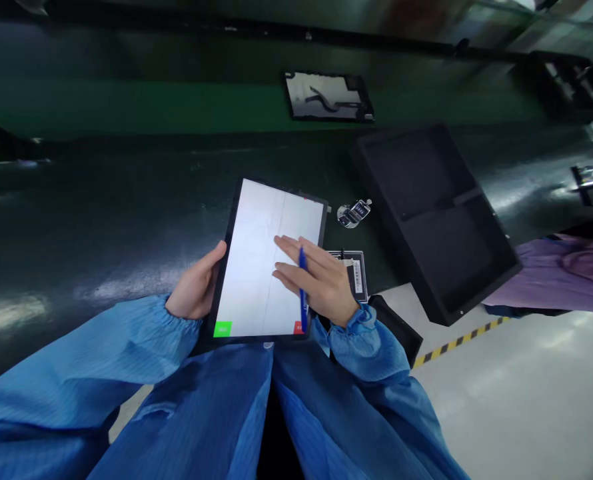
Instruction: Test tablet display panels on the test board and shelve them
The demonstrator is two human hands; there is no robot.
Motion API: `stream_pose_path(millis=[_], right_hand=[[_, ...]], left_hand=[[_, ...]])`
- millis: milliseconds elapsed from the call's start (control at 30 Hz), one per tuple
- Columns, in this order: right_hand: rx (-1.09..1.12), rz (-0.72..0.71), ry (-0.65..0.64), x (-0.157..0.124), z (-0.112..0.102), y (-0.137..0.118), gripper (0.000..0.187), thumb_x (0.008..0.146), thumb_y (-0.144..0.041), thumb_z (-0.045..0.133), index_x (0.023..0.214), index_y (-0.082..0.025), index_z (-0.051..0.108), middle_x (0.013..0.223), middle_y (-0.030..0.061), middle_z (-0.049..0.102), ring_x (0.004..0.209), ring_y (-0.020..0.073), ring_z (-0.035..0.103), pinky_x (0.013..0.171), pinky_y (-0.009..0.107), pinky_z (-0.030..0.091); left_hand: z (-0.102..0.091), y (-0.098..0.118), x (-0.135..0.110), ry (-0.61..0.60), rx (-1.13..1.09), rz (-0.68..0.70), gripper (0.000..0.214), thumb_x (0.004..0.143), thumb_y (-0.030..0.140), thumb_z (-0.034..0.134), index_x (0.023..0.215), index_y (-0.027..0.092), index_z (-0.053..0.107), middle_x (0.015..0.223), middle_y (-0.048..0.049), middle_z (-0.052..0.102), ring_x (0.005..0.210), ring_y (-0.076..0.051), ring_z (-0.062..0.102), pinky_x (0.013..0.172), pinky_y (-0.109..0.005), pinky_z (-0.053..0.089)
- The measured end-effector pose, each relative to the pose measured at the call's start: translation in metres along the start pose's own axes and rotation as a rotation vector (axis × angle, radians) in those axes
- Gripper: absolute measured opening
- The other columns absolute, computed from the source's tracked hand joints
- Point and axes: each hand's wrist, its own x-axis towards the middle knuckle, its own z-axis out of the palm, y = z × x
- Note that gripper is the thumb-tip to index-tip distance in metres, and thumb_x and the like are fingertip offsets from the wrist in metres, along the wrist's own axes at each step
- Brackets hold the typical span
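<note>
A black tablet point(256, 267) with a lit white screen lies tilted in front of me, with a green button at its lower left corner and a red one at its lower right. My left hand point(196, 287) grips its left edge, thumb on the bezel. My right hand point(316, 277) rests on the screen with fingers stretched out flat, and a blue pen point(303, 290) is tucked between those fingers.
A dark green worktable point(101, 200) spreads ahead. An empty black foam tray point(436, 220) lies at the right, a small metal clip point(354, 212) beside the tablet, a labelled part point(354, 273) under my right hand, another tablet panel point(329, 97) farther back. A purple sleeve point(561, 270) shows at right.
</note>
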Motion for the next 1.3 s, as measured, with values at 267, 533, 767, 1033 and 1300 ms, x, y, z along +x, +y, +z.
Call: stream_pose_path(millis=[267, 533, 767, 1033, 1300], right_hand=[[-0.127, 0.383, 0.378, -0.053, -0.044, 0.034, 0.022, 0.090, -0.026, 0.064, 0.107, -0.035, 0.074, 0.095, 0.0006, 0.078, 0.082, 0.0251, 0.075, 0.075, 0.042, 0.063], [-0.252, 0.422, 0.284, -0.083, -0.024, 0.073, 0.017, 0.090, -0.029, 0.059, 0.085, -0.026, 0.075, 0.065, 0.0000, 0.068, 0.055, 0.0165, 0.064, 0.054, 0.029, 0.054], [-0.285, 0.390, 0.261, -0.080, -0.024, 0.077, 0.018, 0.092, -0.026, 0.058, 0.092, -0.022, 0.076, 0.072, 0.0016, 0.070, 0.059, 0.0139, 0.065, 0.058, 0.026, 0.053], [-0.318, 0.411, 0.275, -0.080, -0.018, 0.079, 0.018, 0.091, -0.025, 0.058, 0.089, -0.021, 0.075, 0.069, 0.0003, 0.068, 0.059, 0.0124, 0.063, 0.060, 0.024, 0.053], [-0.278, 0.444, 0.300, -0.080, -0.017, 0.084, 0.018, 0.091, -0.027, 0.057, 0.089, -0.020, 0.074, 0.070, 0.0000, 0.067, 0.062, 0.0125, 0.063, 0.064, 0.024, 0.051]], left_hand=[[-0.002, 0.011, -0.009, 0.084, -0.020, -0.033, 0.037, 0.101, 0.031, 0.044, 0.126, 0.016, 0.068, 0.086, 0.0011, 0.080, 0.094, -0.025, 0.075, 0.081, -0.026, 0.061], [-0.013, 0.021, -0.008, 0.180, 0.013, -0.008, 0.041, 0.101, 0.035, 0.041, 0.136, 0.026, 0.061, 0.093, 0.0043, 0.080, 0.091, -0.024, 0.076, 0.082, -0.028, 0.063], [0.001, 0.019, -0.007, 0.318, -0.040, 0.010, 0.045, 0.100, 0.035, 0.042, 0.140, 0.022, 0.058, 0.084, 0.0042, 0.080, 0.080, -0.021, 0.077, 0.074, -0.027, 0.064], [0.007, 0.017, -0.006, 0.370, -0.129, 0.084, 0.035, 0.099, 0.035, 0.045, 0.100, 0.017, 0.075, 0.074, 0.0000, 0.078, 0.064, -0.018, 0.075, 0.069, -0.026, 0.064], [0.006, 0.015, -0.007, 0.275, -0.116, 0.123, 0.038, 0.101, 0.032, 0.042, 0.092, 0.015, 0.075, 0.071, -0.0017, 0.077, 0.055, -0.015, 0.073, 0.062, -0.022, 0.062]])
